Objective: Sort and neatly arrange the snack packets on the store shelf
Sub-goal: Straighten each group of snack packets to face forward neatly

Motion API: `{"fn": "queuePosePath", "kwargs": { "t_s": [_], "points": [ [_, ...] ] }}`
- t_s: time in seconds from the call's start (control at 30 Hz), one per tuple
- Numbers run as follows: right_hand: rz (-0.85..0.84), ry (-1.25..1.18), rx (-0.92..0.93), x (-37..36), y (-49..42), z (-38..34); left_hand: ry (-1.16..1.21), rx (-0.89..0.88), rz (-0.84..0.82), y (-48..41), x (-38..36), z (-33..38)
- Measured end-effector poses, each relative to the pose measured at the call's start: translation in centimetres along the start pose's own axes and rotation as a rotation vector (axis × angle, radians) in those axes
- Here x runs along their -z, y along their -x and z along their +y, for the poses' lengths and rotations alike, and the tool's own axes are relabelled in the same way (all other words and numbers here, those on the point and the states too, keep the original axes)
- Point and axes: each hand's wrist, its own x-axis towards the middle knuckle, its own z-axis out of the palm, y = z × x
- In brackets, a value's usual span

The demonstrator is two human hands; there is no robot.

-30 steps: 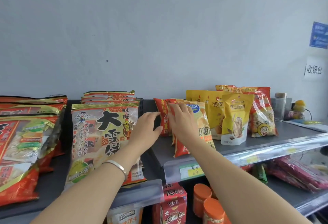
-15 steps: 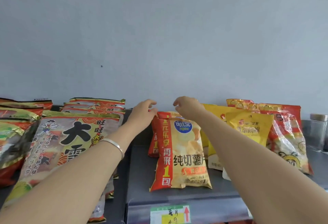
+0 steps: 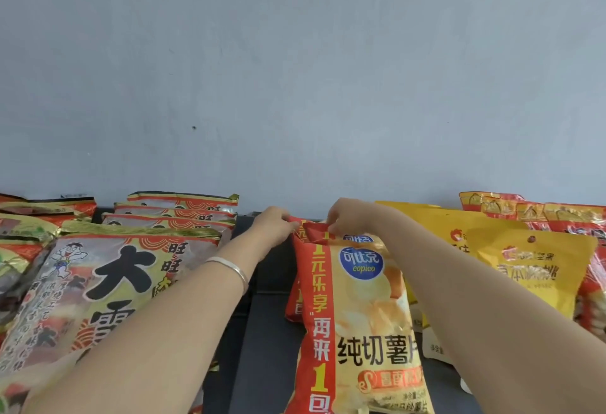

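Observation:
A red and yellow potato chip packet (image 3: pixel 357 321) stands upright on the dark shelf (image 3: pixel 262 348), with more chip packets right behind it. My left hand (image 3: pixel 273 226) pinches the top left corner of the packets. My right hand (image 3: pixel 349 216) grips their top edge just right of it. Both forearms reach in from below. The exact packet each hand holds is hard to tell, since the tops overlap.
Large rice cracker bags (image 3: pixel 98 298) lean in rows at the left. Yellow nut pouches (image 3: pixel 528 269) and red and clear packets (image 3: pixel 574 220) stand at the right. A plain grey wall (image 3: pixel 295 69) rises behind the shelf.
The view has moved closer and up. Both hands went from the sides of the chip packets to their top edge and closed on it.

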Motion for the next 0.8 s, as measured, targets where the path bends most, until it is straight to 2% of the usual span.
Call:
{"fn": "queuePosePath", "kwargs": {
  "t_s": [0.47,0.63,0.8],
  "points": [
    [0.02,-0.119,0.033,-0.4,-1.4,0.8,0.256,0.081,0.008,-4.2,-3.1,-2.2],
    [0.037,-0.174,0.043,-0.6,-1.8,0.2,0.173,0.023,0.104,-4.6,-2.4,-2.4],
    [0.07,-0.183,0.072,-0.8,-2.3,-1.3,0.135,0.019,0.108,-5.0,-0.7,-2.7]
  ]
}}
